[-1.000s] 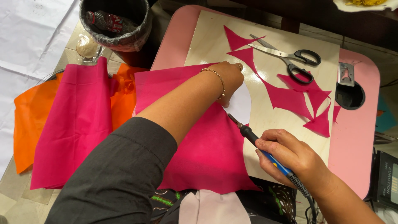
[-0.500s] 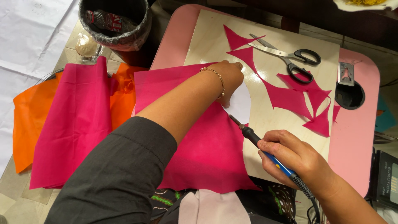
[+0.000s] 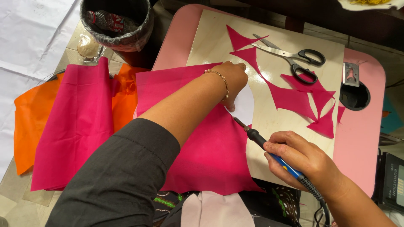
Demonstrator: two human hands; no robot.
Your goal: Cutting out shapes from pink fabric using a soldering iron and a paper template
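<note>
Fingers [image 3: 290,145] gripping blue-handled soldering iron [image 3: 269,151], left hand [image 3: 233,80] pressing pink fabric [image 3: 206,143]

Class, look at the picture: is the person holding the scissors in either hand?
No: the scissors lie untouched on the board, while the right hand grips a blue-handled soldering iron and the left hand presses on pink fabric.

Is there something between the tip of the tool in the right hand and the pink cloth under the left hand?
Nothing visible. The soldering iron in the right hand points at the pink cloth edge beside the left hand.
</note>
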